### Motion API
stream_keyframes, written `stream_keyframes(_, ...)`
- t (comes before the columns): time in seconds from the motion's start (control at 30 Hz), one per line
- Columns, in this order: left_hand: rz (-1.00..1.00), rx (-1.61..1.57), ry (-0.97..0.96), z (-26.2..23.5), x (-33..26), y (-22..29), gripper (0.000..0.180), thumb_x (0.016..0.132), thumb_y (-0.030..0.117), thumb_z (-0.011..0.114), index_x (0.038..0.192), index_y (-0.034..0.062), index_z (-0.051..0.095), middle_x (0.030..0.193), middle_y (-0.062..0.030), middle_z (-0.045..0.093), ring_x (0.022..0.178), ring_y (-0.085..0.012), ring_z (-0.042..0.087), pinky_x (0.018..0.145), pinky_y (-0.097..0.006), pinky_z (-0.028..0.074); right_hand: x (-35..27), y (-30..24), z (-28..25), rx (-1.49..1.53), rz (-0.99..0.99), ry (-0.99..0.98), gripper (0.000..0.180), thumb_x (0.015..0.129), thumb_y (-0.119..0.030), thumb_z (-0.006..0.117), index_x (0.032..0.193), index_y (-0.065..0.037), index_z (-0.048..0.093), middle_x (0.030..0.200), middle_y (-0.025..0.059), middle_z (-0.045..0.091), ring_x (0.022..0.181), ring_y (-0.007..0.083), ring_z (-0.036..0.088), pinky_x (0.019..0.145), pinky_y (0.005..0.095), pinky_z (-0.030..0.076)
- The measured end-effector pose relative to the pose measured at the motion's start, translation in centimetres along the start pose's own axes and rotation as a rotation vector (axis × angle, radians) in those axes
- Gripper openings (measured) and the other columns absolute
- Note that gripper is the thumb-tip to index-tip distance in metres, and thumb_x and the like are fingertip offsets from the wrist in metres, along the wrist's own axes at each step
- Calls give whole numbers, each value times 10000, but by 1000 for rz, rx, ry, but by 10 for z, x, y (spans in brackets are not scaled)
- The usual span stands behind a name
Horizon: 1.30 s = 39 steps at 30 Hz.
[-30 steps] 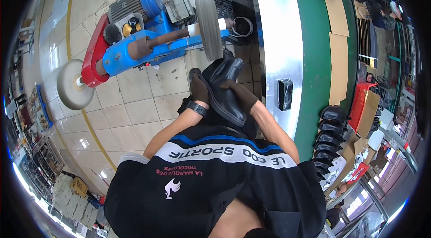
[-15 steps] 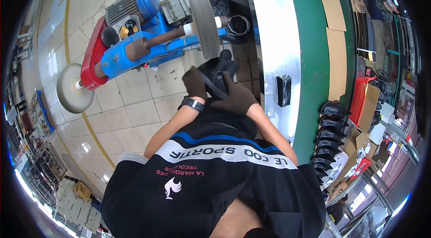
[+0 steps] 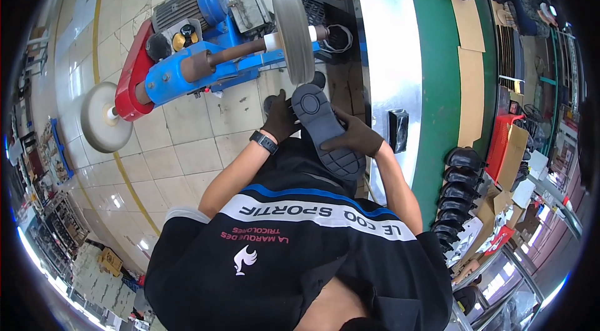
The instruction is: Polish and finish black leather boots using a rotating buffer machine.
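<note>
A black shoe (image 3: 317, 120) is held in front of my body with its sole toward me; the heel end points up to the grey buffing wheel (image 3: 292, 37). At the wheel's lower edge, I cannot tell whether the heel touches it. Wearing a dark glove, my left hand (image 3: 280, 117) grips the shoe's left side, some of its fingers hidden behind it. My right hand (image 3: 357, 135), gloved too, is closed on the right edge with its thumb across the sole. The shoe's upper faces away from me and is hidden.
The blue buffing machine (image 3: 181, 72) stands ahead on the tiled floor, with a second, pale wheel (image 3: 103, 117) at its left end. To my right run a metal ledge (image 3: 395, 37) bearing a small black block (image 3: 397, 131) and a green bench (image 3: 437, 93) with a row of black shoes (image 3: 459, 178).
The shoe has been turned over in my hands, so its sole now faces me. My right hand has shifted right, and the view has moved slightly.
</note>
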<state>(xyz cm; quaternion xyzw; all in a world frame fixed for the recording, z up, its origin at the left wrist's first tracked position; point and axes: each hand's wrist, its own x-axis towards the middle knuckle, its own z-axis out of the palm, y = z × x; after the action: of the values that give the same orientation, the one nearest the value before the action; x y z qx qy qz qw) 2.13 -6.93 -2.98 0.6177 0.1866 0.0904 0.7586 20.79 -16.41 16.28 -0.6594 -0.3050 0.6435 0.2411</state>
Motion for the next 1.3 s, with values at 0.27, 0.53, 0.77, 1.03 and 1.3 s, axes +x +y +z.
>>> stream_keyframes(0.27,-451,-1263,161,-23,34,41,669,872,575,229,1229,35,402,1223,-133,478,1108,-262,458,989,-443,274,20,31,-5,632,234,-48,593,707,-288,688,1169,13,471,999,134,600,839,193,610,742,297,494)
stream_keyframes(0.53,-88,-906,198,-7,54,85,421,801,250,465,1164,38,468,1191,-174,478,1110,-293,444,973,-367,328,12,58,6,1166,100,149,459,814,-276,577,1176,-12,476,1057,144,581,930,222,587,832,326,464)
stream_keyframes(0.77,223,-121,290,-7,50,92,589,672,241,619,1202,56,441,1212,-170,466,1178,-322,380,985,-355,314,-5,22,21,304,-115,614,641,757,-258,640,1267,27,375,1162,187,503,1047,236,504,908,304,378)
stream_keyframes(1.03,-175,-1054,18,-46,7,65,621,880,466,263,1235,-31,380,1206,-174,489,1147,-254,444,994,-327,320,13,15,41,239,-169,463,616,743,-215,644,1246,44,402,1157,177,515,1033,221,515,907,295,379)
stream_keyframes(1.3,-125,174,-30,-93,23,80,332,846,103,384,1129,-15,511,1023,-87,599,899,-156,580,790,-259,451,76,23,49,1097,-18,219,543,856,-384,502,1189,42,446,1114,151,534,1019,228,526,891,316,419)
